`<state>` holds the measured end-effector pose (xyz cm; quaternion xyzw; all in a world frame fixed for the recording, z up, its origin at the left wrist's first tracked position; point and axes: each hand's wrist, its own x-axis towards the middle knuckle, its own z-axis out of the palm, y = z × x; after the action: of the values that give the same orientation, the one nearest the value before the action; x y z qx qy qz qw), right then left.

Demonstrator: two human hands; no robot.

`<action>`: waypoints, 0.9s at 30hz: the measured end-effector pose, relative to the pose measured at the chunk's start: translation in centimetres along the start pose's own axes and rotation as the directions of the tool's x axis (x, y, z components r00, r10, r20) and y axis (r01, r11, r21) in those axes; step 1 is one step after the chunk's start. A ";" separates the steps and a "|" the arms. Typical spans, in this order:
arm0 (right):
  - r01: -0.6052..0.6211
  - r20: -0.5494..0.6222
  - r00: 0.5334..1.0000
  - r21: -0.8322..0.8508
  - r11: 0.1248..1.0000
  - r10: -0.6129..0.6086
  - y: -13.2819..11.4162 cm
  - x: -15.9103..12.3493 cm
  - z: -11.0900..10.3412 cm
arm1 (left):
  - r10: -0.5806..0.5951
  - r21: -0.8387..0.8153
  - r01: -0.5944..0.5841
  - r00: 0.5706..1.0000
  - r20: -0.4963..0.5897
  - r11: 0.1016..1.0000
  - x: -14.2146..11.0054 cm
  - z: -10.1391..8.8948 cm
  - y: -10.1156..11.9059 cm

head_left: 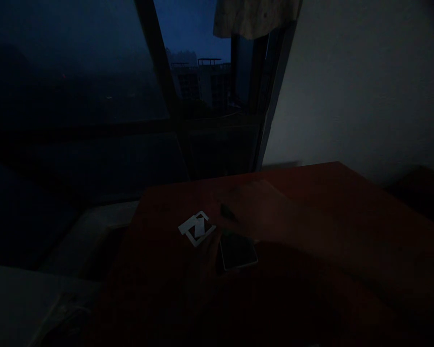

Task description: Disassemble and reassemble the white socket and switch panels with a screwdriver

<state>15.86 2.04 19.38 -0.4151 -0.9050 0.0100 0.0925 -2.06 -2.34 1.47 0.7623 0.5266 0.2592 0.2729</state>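
Note:
In dim light, my left hand (204, 262) is low over the table, its fingers along the left side of a dark, card-like rectangle (239, 253) with a thin pale edge. It appears to grip this piece, though darkness hides much of the hand. My right hand (255, 207) reaches in from the right above the rectangle, smeared by motion. Its fingers point left, and whether they hold anything is unclear. Just beyond my left fingertips lie several overlapping flat pieces (188, 225), white and black, looking like pale-bordered cards.
A reddish-brown table (311, 185) carries these things. Behind it stands a dark-framed window (171, 101), with buildings (206, 82) outside. Cloth (256, 17) hangs at the top. A pale wall (361, 91) rises on the right, and a light surface (10, 303) shows at lower left.

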 end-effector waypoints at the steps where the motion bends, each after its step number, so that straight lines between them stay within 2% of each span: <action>1: -0.013 -0.003 1.000 -0.022 1.000 0.013 0.0 0.0 0.0 | 0.003 -0.005 -0.003 1.000 -0.005 1.000 0.0 0.0 -0.1; 3: 0.007 0.011 1.000 0.014 1.000 -0.007 0.2 0.0 0.0 | 0.008 -0.015 -0.008 1.000 -0.015 1.000 0.1 -0.1 -0.2; 8: 0.112 0.064 0.989 0.251 0.962 -0.132 0.6 -0.3 -0.3 | 0.009 -0.051 -0.012 0.999 -0.046 0.999 0.5 -1.1 -0.1; 13: 0.048 0.023 0.998 0.132 0.990 -0.052 0.4 -0.1 0.0 | 0.021 -0.098 -0.025 0.999 -0.046 0.995 1.2 -2.2 0.5; 18: 0.126 0.058 0.988 0.269 0.955 -0.146 0.2 -0.1 -0.4 | 0.059 -0.091 -0.058 0.998 0.005 0.994 1.9 -1.9 -0.2; 22: 0.061 0.065 0.995 0.251 0.966 -0.079 0.0 -0.2 -0.7 | 0.054 -0.089 -0.055 0.998 -0.009 0.995 1.6 -1.1 -1.2; 24: 0.059 0.052 0.996 0.212 0.975 -0.072 0.1 -0.1 -0.6 | 0.068 -0.089 -0.065 0.997 0.034 0.994 1.3 -0.7 -1.6; 27: 0.117 0.096 0.985 0.261 0.958 -0.146 0.2 -0.2 -0.7 | 0.103 -0.087 -0.092 0.987 0.122 0.992 1.0 -0.2 -1.8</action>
<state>16.30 2.01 20.05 -0.3374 -0.9257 0.1434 0.0934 -3.11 -0.78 0.47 0.7903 0.4595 0.2447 0.3231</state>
